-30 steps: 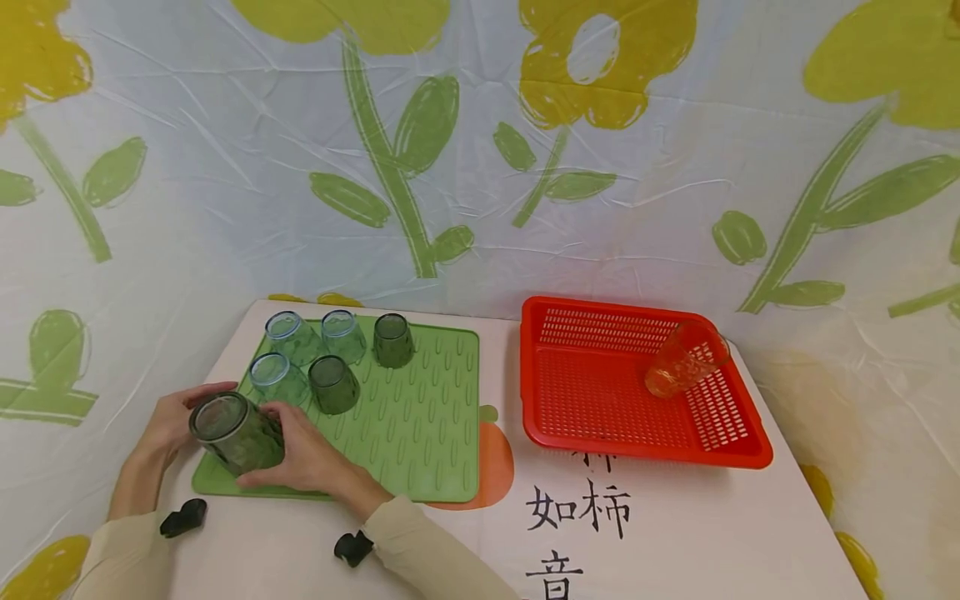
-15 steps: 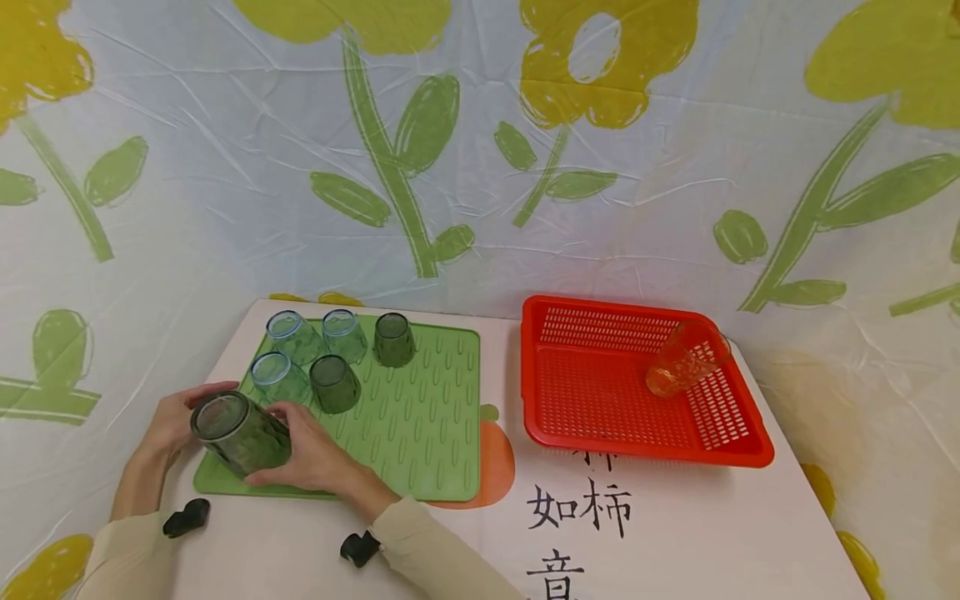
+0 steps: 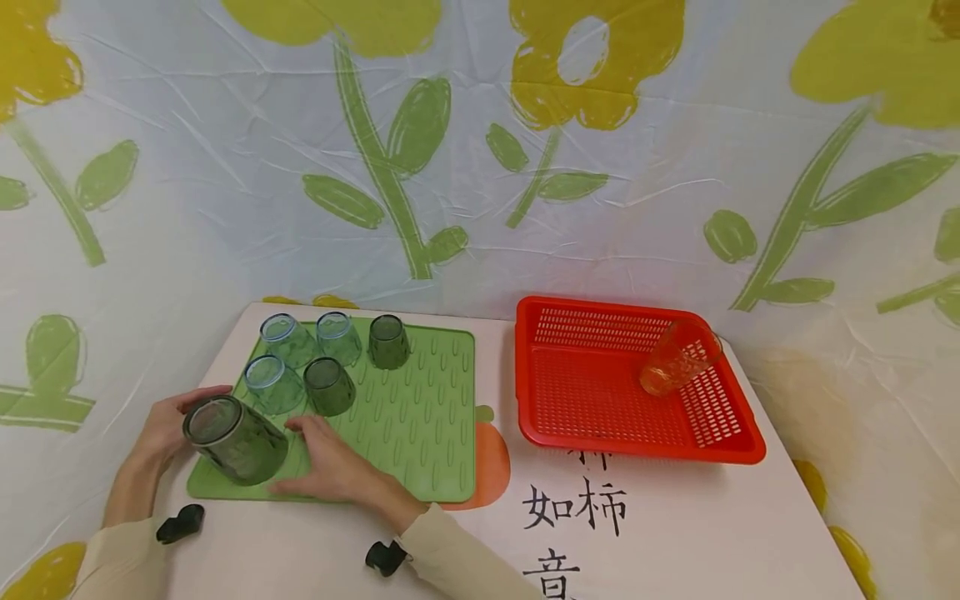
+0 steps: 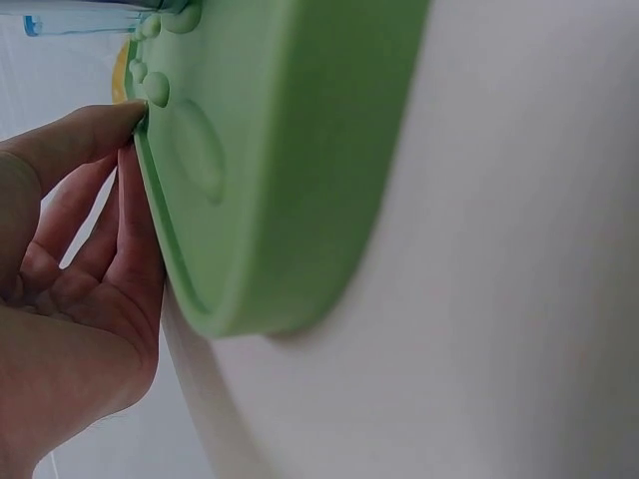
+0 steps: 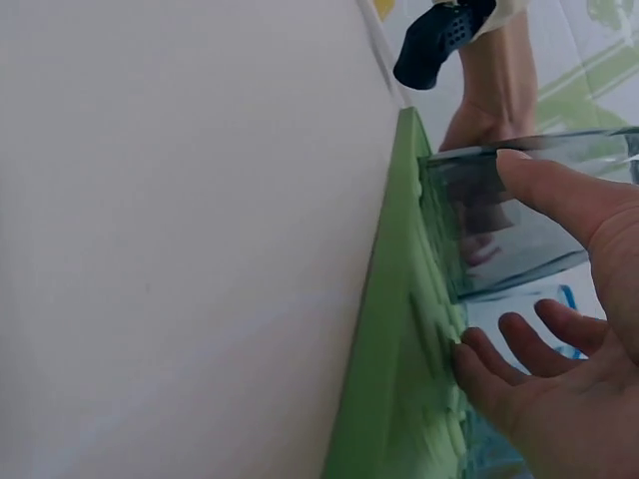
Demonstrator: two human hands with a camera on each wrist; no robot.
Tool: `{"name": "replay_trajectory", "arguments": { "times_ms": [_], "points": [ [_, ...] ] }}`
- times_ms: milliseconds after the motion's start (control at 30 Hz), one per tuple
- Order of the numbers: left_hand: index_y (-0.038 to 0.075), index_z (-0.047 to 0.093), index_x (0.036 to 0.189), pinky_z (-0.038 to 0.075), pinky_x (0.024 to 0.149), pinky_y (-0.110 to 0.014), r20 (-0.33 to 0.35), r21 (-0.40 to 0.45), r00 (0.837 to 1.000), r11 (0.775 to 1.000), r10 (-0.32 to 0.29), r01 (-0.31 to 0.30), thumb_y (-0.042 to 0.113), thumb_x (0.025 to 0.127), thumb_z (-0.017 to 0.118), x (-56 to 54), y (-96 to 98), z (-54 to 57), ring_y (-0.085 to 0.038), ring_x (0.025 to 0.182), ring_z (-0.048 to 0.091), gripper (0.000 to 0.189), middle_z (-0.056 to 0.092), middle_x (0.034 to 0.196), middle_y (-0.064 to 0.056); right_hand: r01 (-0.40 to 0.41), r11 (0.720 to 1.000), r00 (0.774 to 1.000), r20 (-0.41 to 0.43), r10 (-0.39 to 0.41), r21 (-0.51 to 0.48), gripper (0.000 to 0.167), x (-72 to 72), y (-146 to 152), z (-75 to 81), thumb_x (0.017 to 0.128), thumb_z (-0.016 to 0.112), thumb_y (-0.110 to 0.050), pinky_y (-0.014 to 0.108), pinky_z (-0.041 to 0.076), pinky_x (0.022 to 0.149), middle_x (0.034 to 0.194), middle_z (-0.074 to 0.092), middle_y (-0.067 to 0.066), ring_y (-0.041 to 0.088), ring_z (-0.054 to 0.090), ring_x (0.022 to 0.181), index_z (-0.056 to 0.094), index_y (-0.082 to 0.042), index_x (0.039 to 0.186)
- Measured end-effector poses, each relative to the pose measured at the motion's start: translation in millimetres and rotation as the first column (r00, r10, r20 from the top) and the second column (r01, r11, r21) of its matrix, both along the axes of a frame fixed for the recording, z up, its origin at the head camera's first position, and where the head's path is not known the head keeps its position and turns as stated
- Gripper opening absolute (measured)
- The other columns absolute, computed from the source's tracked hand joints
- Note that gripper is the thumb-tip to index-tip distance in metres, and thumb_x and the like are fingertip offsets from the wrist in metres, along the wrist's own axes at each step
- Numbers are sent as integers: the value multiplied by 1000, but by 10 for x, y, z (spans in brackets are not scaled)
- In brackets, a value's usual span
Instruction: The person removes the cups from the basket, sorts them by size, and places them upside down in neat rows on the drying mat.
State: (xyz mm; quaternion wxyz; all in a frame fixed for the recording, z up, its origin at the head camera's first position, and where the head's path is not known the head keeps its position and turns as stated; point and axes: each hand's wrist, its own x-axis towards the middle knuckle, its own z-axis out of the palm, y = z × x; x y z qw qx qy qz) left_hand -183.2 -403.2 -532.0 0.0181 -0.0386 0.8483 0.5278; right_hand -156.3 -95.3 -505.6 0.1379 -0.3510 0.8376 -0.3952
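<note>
A dark grey-green drinking glass (image 3: 243,450) stands upside down at the front left of the green drying mat (image 3: 427,442). My right hand (image 3: 337,467) is just right of it, fingers spread and clear of the glass wall. In the right wrist view, the right thumb overlaps the glass (image 5: 519,225), with the other fingers low over the mat. My left hand (image 3: 159,433) is at the mat's left edge, behind the glass. The left wrist view shows its thumb and fingers (image 4: 95,130) pinching that mat edge. Three bluish glasses (image 3: 273,387) and two smaller dark glasses (image 3: 330,387) stand inverted behind.
A red plastic basket (image 3: 600,446) sits right of the mat, with a clear tumbler (image 3: 675,362) leaning inside it. The white tablecloth (image 3: 660,533) bears black characters and an orange fruit print. Floral cloth (image 3: 480,267) hangs behind the table.
My right hand has let go of the dark glass and drawn away to the right, fingers opening. The glass stays on the mat. My left hand keeps its place at the mat's edge.
</note>
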Motion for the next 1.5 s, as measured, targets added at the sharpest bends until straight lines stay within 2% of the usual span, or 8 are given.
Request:
{"name": "replay_trajectory", "arguments": {
  "times_ms": [200, 400, 533, 767, 900, 1167, 1367, 1500],
  "points": [
    [-2, 64, 137, 40, 80, -3, -3, -40, 1000, 999, 12, -12, 18, 94, 77, -1, -23, 0, 25, 98, 45, 49, 60, 100, 39, -54, 998, 998, -12, 54, -18, 68, -10, 165, 81, 93, 78, -34, 9, 36, 102, 141, 53, 1, 4, 50, 128, 47, -6, 147],
    [0, 63, 138, 39, 80, -3, 8, -33, 1000, 999, 2, -1, 21, 95, 77, 8, -24, -20, 25, 98, 44, 50, 60, 101, 39, -95, 993, 995, -30, 93, -64, 40, -20, 394, 115, 99, 72, -27, 12, 41, 100, 128, 63, 4, 9, 57, 120, 62, -6, 131],
    [0, 64, 137, 39, 80, -3, 1, -39, 1000, 999, 6, -6, 20, 95, 77, 29, -26, -31, 26, 98, 44, 49, 60, 101, 40, -94, 992, 995, -45, 91, -78, 29, -21, 549, 188, 101, 69, -26, 18, 44, 101, 124, 64, -1, 10, 59, 119, 66, -9, 125],
    [2, 64, 138, 38, 79, -3, 21, -69, 1000, 997, 20, -18, 24, 94, 78, 50, -14, -22, 25, 97, 42, 50, 58, 100, 41, -56, 991, 998, -42, 52, -121, 26, -35, 780, 351, 101, 68, -25, 23, 47, 102, 121, 66, -2, 12, 60, 119, 66, -9, 121],
    [1, 62, 140, 38, 79, -3, 25, -81, 1000, 997, 17, -14, 27, 95, 77, 42, -6, -20, 25, 97, 41, 54, 56, 101, 42, -31, 991, 998, -65, 22, -127, 27, -52, 876, 408, 101, 69, -25, 22, 47, 102, 122, 67, -1, 8, 60, 118, 66, -9, 122],
    [0, 64, 137, 38, 79, -3, -9, -64, 1000, 998, 7, -8, 20, 94, 77, 28, -6, -32, 26, 98, 42, 49, 58, 101, 41, 38, 986, 996, -73, -50, -160, 26, -130, 1103, 585, 101, 70, -24, 21, 45, 103, 123, 67, -2, 7, 59, 121, 65, -12, 123],
    [4, 65, 138, 37, 79, -3, 14, -88, 1000, 996, 18, -16, 25, 94, 78, 16, -18, -34, 25, 98, 40, 50, 56, 101, 43, 58, 976, 990, -112, -83, -212, 29, -219, 1270, 723, 98, 73, -16, 26, 46, 105, 121, 68, 4, 17, 61, 121, 65, -5, 124],
    [4, 65, 138, 37, 79, -3, 8, -62, 1000, 998, 11, -10, 23, 94, 78, 14, -5, -24, 25, 98, 41, 49, 57, 102, 42, 59, 973, 984, -150, -94, -222, 31, -291, 1400, 807, 97, 74, -12, 30, 47, 106, 122, 67, 7, 23, 62, 120, 63, -3, 125]
  ]
}}
